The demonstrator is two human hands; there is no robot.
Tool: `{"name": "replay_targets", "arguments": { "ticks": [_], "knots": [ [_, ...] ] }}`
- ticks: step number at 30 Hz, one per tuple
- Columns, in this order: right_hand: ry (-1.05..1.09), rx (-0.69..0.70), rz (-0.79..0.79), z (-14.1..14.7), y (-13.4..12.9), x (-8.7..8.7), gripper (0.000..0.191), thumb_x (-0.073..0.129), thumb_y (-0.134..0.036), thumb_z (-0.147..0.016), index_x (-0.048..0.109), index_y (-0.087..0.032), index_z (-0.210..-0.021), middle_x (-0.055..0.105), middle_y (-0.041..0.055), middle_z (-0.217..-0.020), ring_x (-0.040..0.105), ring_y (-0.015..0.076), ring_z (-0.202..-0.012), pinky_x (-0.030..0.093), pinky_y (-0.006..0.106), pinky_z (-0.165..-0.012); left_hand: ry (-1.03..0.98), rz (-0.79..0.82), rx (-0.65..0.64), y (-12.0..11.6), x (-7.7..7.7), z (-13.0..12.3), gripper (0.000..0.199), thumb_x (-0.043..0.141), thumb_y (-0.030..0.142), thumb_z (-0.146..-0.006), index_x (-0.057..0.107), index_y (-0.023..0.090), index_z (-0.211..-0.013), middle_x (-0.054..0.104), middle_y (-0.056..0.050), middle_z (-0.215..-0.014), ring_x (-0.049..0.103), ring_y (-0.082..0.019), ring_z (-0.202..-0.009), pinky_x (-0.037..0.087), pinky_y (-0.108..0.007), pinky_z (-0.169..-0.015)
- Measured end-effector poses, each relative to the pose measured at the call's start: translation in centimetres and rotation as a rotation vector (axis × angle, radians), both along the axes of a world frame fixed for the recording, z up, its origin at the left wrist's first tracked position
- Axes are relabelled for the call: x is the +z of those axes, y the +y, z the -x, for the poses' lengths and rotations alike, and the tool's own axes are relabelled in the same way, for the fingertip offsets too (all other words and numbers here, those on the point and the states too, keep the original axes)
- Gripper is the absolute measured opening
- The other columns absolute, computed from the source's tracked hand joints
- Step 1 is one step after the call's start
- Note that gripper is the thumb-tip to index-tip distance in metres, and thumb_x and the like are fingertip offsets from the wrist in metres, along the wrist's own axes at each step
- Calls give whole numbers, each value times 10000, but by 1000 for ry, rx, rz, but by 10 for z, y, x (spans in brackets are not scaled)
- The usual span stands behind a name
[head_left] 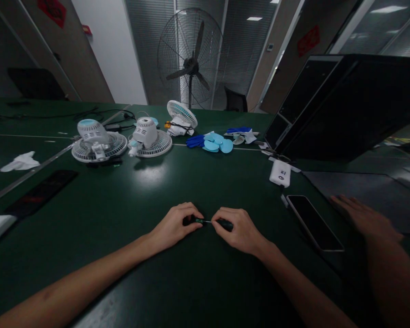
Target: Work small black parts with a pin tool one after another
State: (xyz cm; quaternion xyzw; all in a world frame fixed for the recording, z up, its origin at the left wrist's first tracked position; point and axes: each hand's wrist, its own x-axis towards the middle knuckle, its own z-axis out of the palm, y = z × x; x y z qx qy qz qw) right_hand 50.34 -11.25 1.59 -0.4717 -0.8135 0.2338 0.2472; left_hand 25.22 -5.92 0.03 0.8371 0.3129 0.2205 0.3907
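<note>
Over the near middle of the green table, my left hand [176, 225] is closed around the dark, green-marked handle of a small screwdriver [198, 221]. Its thin metal shaft points right. The fingertips of my right hand [237, 228] pinch the far end of that shaft, and the tip is hidden. A dark patch shows inside the curl of my right fingers; I cannot tell whether it is a second handle or the table. Both hands are close together, nearly meeting.
Small white fans [150, 139] and light blue fan blades [218, 143] lie beyond my hands, beside blue gloves [195, 141]. To the right are a phone [314, 223], a white power bank [280, 173], a large black monitor [348, 109] and another person's hand [365, 216].
</note>
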Motion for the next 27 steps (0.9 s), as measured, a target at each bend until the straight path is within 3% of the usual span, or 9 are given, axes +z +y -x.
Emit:
{"name": "replay_targets", "arguments": {
  "ticks": [4, 10, 17, 23, 27],
  "knots": [
    [2, -3, 1, 5, -1, 2, 126, 597, -207, -970, 721, -217, -949, 709, 18, -889, 653, 163, -758, 487, 293, -706, 0, -16, -7, 0, -1, 0, 164, 671, 308, -959, 737, 234, -1090, 667, -54, -1047, 614, -194, -916, 489, -326, -808],
    [235, 40, -61, 28, -1, -1, 136, 567, -228, -996, 699, -195, -982, 706, 50, -908, 660, 181, -817, 503, 312, -765, 11, -101, -6, -1, 2, -2, 128, 700, 312, -941, 731, 205, -1005, 661, -72, -1090, 582, -229, -1035, 470, -376, -917],
    [258, -52, -107, 4, 2, -6, 134, 581, -187, -983, 699, -197, -922, 695, 30, -860, 655, 174, -778, 485, 305, -731, 67, -144, -26, -4, 2, 3, 196, 662, 313, -971, 718, 248, -1147, 624, -67, -1191, 561, -230, -1107, 480, -405, -974],
    [251, -65, -47, -4, 2, -6, 121, 591, -202, -990, 704, -200, -950, 695, 26, -880, 658, 173, -785, 497, 301, -721, 88, -121, -125, -8, -2, 38, 321, 472, 229, -1056, 651, 286, -1315, 592, -82, -1271, 581, -206, -1180, 499, -353, -1023],
    [253, -58, -9, -4, 2, -10, 121, 592, -210, -996, 706, -195, -959, 694, 28, -893, 654, 170, -787, 500, 300, -715, 128, -164, -24, 26, -1, 81, 315, 465, 275, -1052, 682, 271, -1279, 615, -86, -1243, 610, -221, -1145, 504, -366, -1015]
  ]
}}
